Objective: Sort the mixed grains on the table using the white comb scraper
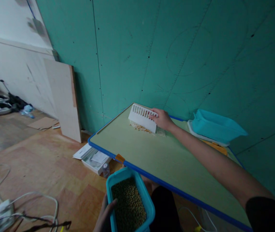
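My right hand (pixel 161 118) grips the right end of a white slotted scraper (pixel 139 116), tilted with its long edge down on the pale green tabletop (pixel 149 151). Along that edge lies a small heap of tan beans and pale grains (pixel 141 128). Below the table's near edge, my left hand (pixel 106 209) holds a turquoise tub (pixel 149 203) by its left wall, thumb over the rim. Inside the tub are dark green beans (pixel 120 206) and tan beans (pixel 135 199).
A second turquoise tub (pixel 217 125) rests on a white tray at the table's right. The green wall (pixel 132 58) borders the far side. An opened white box (pixel 95 162) and a clear bottle (pixel 106 170) stand on the floor, with cables (pixel 31 195) at lower left.
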{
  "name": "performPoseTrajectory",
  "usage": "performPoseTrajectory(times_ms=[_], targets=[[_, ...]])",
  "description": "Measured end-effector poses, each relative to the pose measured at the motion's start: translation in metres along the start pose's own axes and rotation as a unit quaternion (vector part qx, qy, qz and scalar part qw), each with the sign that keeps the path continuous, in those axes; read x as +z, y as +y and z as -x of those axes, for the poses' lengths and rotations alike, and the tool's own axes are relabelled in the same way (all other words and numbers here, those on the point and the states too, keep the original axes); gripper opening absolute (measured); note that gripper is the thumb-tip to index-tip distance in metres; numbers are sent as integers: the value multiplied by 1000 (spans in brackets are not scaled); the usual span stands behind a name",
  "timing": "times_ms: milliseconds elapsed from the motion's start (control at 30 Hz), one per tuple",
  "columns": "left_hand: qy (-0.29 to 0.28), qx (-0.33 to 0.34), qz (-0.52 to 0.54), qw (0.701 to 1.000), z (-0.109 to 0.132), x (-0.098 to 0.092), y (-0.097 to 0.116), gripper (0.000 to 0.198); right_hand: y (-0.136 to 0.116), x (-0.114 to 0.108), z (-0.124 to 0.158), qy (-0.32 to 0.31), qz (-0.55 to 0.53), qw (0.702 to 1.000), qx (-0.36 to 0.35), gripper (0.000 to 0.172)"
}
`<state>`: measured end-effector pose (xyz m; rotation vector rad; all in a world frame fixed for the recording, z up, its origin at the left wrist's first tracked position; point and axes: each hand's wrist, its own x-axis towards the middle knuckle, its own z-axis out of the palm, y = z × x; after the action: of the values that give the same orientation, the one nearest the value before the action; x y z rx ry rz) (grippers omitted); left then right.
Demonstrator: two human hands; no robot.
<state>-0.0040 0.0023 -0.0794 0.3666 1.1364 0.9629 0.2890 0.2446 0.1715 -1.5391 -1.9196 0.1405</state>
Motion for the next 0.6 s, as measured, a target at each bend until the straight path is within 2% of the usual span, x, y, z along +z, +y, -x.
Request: performPoseTrajectory(times_ms=[100, 200, 300, 467, 600], targets=[[0, 8, 2, 1000, -8, 1, 1, 77, 1, -1, 0, -13, -6, 1000, -25, 16], [-5, 10, 4, 1000, -10, 0, 2, 83, 3, -2, 2, -28, -7, 999, -40, 15], [-22, 9, 9, 1000, -4, -1, 2, 77, 4, -3, 5, -37, -15, 998, -45, 15], [-56, 4, 15, 998, 12, -3, 5, 48, 5, -3, 13, -32, -37, 997, -53, 17], [-76, 1, 23, 997, 19, -3, 8, 43, 6, -2, 20, -31, -45, 996, -73, 17]])
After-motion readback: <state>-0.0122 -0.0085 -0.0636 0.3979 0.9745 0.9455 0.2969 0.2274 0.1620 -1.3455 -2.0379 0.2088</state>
